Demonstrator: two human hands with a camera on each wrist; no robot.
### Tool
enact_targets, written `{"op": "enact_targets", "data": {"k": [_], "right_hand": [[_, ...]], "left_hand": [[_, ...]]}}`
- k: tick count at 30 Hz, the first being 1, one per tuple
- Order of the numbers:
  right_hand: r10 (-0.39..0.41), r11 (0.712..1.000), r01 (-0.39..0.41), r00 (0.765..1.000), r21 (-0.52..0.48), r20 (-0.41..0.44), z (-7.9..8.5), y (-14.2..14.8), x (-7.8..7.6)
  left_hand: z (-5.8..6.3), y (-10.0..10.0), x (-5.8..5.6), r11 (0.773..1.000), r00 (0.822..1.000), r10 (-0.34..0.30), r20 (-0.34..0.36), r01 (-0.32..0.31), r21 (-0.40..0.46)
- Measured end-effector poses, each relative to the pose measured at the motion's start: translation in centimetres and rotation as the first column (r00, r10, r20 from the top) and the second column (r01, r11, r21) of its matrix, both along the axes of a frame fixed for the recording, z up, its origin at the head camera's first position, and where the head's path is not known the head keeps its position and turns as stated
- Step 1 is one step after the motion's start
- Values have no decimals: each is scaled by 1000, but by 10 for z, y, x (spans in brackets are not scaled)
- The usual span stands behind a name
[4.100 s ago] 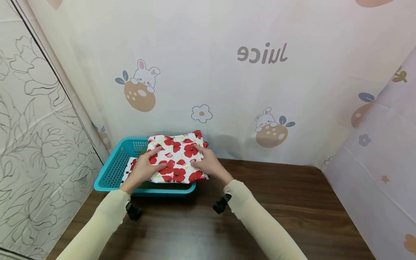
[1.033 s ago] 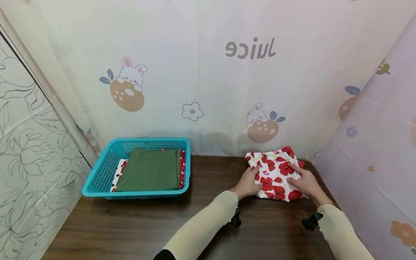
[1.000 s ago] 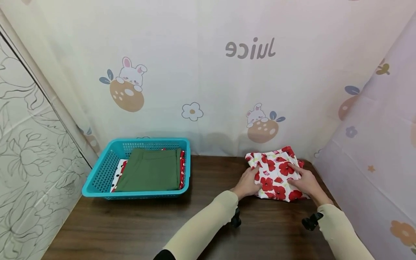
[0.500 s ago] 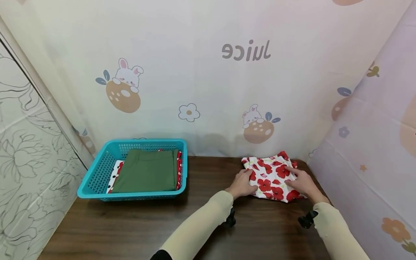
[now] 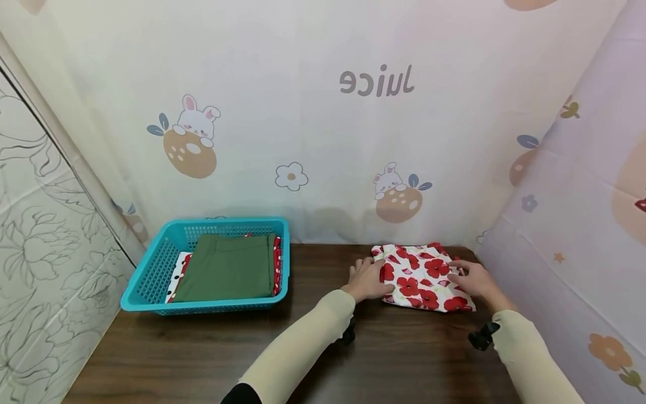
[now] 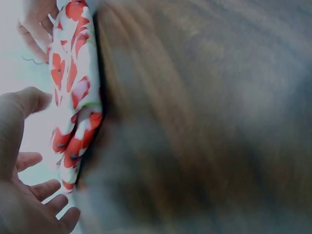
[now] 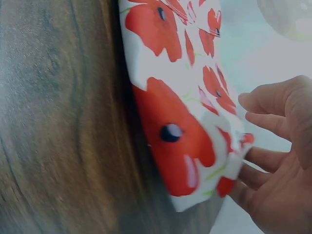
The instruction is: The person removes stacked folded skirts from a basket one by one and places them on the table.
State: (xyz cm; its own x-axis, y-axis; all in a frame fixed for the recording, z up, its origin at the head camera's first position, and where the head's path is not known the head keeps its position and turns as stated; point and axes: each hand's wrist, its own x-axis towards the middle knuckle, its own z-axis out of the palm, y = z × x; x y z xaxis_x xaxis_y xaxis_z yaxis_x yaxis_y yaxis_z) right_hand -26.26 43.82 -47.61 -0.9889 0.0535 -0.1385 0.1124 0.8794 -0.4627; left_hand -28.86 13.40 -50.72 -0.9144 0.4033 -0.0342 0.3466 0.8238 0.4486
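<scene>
A folded white cloth with red flowers (image 5: 421,278) lies on the table at the right, its layered folded edge showing in the left wrist view. At its left side is my left hand (image 5: 367,279), fingers spread and loosely bent; in the left wrist view its thumb and fingertips stand apart from the cloth. My right hand (image 5: 474,280) is at the cloth's right edge. In the right wrist view its thumb and index finger are off the fabric, while the lower fingers (image 7: 263,158) reach behind the edge, where contact is hard to tell.
To the left stands a turquoise plastic basket (image 5: 202,306) against the back curtain. Inside it lie a folded green cloth (image 5: 227,266) and red and white polka-dot fabric (image 5: 277,266) under it. The brown wooden table (image 5: 202,353) ends at printed curtains at the back and sides.
Both hands have carried the flowered cloth from above the basket to the table's right side. Over the last half second the fingers have loosened and drawn outward, and the cloth lies flatter.
</scene>
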Motion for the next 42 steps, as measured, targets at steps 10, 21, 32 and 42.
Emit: {"op": "enact_targets", "data": {"k": [10,21,32,42], "right_hand": [[87,996,-87,996,30,1,16,-16,-10],[262,961,-244,954,130,-147,37,-100,-35],[379,925,-344,868,161,-322,55,-173,-51],[423,906,-404,866,125,-266,68,-248,-54]], "left_hand": [[39,-23,-13,971,975,-119,-186,75,-228],[73,-77,-36,956,957,-218,-193,169,-240],[93,-166,-45,975,971,-115,-211,69,-213],[97,-295,-42,978,976,65,-209,-104,-182]]}}
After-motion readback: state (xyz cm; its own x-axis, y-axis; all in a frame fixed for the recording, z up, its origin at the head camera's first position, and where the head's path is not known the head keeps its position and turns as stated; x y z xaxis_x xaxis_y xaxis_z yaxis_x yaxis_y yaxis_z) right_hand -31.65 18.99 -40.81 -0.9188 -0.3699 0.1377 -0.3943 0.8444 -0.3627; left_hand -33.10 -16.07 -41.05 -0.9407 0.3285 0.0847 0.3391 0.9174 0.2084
